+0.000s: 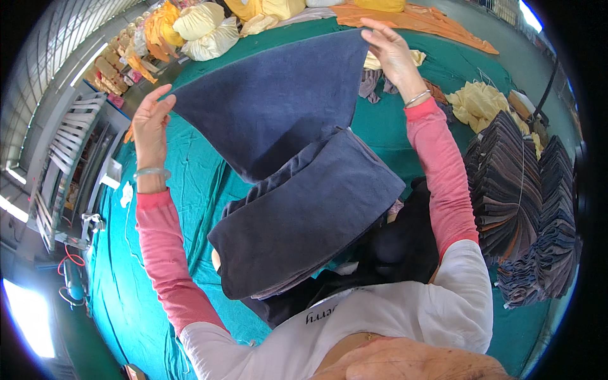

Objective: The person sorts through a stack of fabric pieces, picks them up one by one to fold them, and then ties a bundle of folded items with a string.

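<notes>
A dark blue-grey cloth [280, 90] is stretched out between my two hands. My left hand [153, 114] pinches one upper corner between thumb and fingers. The opposite upper corner is pinched by my right hand [387, 47], its other fingers spread. The cloth's lower edge hangs down to a pile of folded cloths of the same dark colour [304, 218], which lies in front of my body, over my lap. Whether the cloth's lower edge touches the pile cannot be told.
Green sheeting [199, 199] covers the floor. Tall stacks of folded dark cloths [506, 185] stand on the right, by a crumpled pale yellow cloth [477, 102]. Tied yellow and white bundles [204, 28] lie at the back. A slatted metal frame [71, 137] stands on the left.
</notes>
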### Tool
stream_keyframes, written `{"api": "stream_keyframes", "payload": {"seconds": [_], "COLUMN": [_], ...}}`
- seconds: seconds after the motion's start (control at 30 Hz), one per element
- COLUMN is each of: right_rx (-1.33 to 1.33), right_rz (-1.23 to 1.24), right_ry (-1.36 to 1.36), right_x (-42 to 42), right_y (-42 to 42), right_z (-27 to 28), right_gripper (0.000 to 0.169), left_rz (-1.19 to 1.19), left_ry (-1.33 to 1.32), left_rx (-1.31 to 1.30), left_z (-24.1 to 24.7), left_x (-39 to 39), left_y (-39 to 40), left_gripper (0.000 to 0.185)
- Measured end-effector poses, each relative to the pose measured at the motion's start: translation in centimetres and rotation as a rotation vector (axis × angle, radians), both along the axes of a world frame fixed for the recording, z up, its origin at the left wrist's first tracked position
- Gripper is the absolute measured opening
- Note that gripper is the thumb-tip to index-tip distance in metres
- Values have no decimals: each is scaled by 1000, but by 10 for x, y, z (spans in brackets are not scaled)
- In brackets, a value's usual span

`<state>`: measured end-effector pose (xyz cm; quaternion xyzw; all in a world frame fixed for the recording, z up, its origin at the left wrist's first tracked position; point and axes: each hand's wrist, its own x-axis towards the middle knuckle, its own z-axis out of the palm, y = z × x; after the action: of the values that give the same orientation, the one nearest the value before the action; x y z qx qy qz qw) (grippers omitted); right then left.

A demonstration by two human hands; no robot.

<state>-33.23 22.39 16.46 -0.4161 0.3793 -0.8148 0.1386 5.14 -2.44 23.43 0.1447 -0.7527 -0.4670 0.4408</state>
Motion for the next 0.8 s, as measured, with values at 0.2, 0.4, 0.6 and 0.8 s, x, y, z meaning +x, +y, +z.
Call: {"api": "stream_keyframes", "payload": {"seconds": [0.2,0.4,0.6,0.8], "right_rx": [-240,-320,-157,557], "right_rz": [54,553,376,111], "right_ry": [84,618,470,436], "right_x": [46,79,102,89], "right_y": [77,168,156,115], "right_z": [54,33,-13,-7], "right_gripper": [35,35,26,52], "left_rz": [144,-172,69,452], "left_ry": [348,160,235,-518], "left_rx": [-135,-494,-215,-414], "left_z": [22,-38,-72,-70], "left_x": [72,198,159,108], "left_y": [104,182,197,171], "left_gripper": [27,25,18,41]}}
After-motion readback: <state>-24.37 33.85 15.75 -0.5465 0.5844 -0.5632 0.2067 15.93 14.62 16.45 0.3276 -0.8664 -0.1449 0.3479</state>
